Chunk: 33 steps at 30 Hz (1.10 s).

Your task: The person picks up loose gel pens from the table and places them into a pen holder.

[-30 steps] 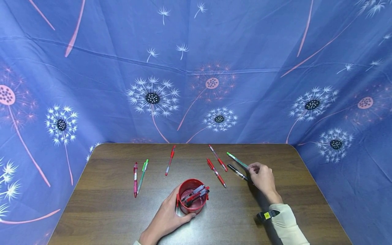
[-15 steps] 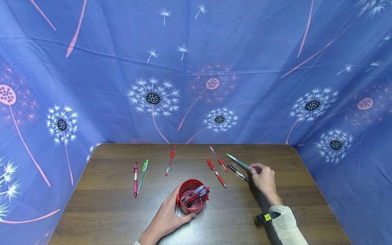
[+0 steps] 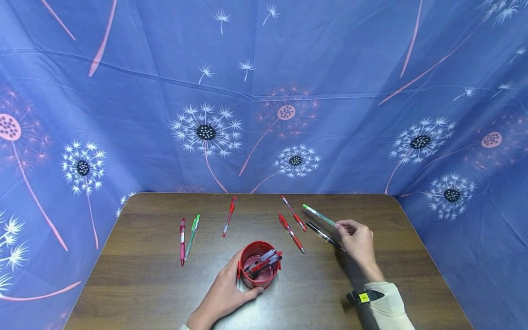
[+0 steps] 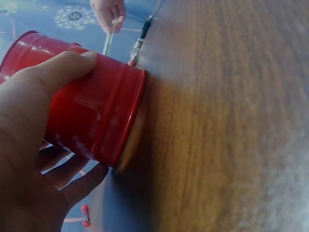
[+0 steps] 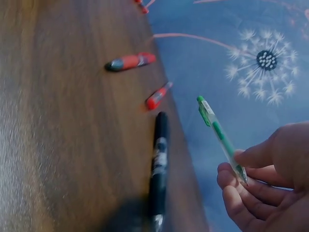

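My left hand (image 3: 227, 293) grips a red cup (image 4: 79, 106) with fingers and thumb round its side, and the cup stands on the table. Several pens (image 3: 261, 265) lean inside that cup. At the right, my right hand (image 3: 358, 245) pinches a clear pen with green ends (image 5: 217, 133) between thumb and fingers near its tip. In the right wrist view this green pen is held up off the table, its green clip end pointing away from the hand. Just below it lies a black pen (image 3: 325, 236), apart from the fingers.
Two red pens, one with a clip (image 3: 291, 233) and one slimmer (image 3: 293, 213), lie right of centre. Another red pen (image 3: 229, 216) lies behind the cup. A pink pen (image 3: 182, 242) and a second green pen (image 3: 192, 237) lie left. Blue patterned cloth (image 3: 346, 137) hangs behind the table (image 3: 305, 293).
My right hand has shifted slightly, and the green pen's far end has moved a little left and up. The left hand and cup have stayed still.
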Tool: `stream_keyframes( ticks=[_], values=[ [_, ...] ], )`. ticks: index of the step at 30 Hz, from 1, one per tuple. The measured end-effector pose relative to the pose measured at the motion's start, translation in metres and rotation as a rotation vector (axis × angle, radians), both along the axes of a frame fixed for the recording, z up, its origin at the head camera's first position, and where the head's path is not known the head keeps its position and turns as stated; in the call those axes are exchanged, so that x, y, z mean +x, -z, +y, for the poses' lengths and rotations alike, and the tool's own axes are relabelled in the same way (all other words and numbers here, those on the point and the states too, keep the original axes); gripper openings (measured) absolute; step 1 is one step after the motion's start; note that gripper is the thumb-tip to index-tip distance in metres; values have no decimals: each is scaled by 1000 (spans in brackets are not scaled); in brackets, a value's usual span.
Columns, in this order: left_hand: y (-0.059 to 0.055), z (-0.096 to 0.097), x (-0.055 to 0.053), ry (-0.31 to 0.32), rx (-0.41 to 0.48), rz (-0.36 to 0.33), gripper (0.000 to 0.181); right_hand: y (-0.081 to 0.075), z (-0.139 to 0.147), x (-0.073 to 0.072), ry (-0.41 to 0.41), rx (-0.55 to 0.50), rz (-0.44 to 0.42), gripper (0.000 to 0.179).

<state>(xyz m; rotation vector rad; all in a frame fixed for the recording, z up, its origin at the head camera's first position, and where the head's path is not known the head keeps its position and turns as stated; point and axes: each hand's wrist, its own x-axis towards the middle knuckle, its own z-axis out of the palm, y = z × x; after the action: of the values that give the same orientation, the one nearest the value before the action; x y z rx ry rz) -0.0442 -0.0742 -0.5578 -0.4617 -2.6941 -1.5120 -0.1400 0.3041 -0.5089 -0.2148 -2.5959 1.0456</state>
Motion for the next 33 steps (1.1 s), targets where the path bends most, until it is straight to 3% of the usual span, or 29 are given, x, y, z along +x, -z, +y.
stream_keyframes(
  ticks=[6, 17, 22, 33],
  values=[
    [-1, 0, 0, 2, 1, 0, 103, -17, -10, 9, -64, -24, 19, 4],
    [2, -1, -1, 8, 14, 21, 104, -56, -36, 19, -337, -106, 46, 8],
    [2, 0, -2, 10, 16, 20, 105, -71, -47, 24, -453, -83, 55, 9],
    [1, 0, -1, 12, 18, 13, 105, -90, -60, 30, -597, -18, 52, 17]
  ],
)
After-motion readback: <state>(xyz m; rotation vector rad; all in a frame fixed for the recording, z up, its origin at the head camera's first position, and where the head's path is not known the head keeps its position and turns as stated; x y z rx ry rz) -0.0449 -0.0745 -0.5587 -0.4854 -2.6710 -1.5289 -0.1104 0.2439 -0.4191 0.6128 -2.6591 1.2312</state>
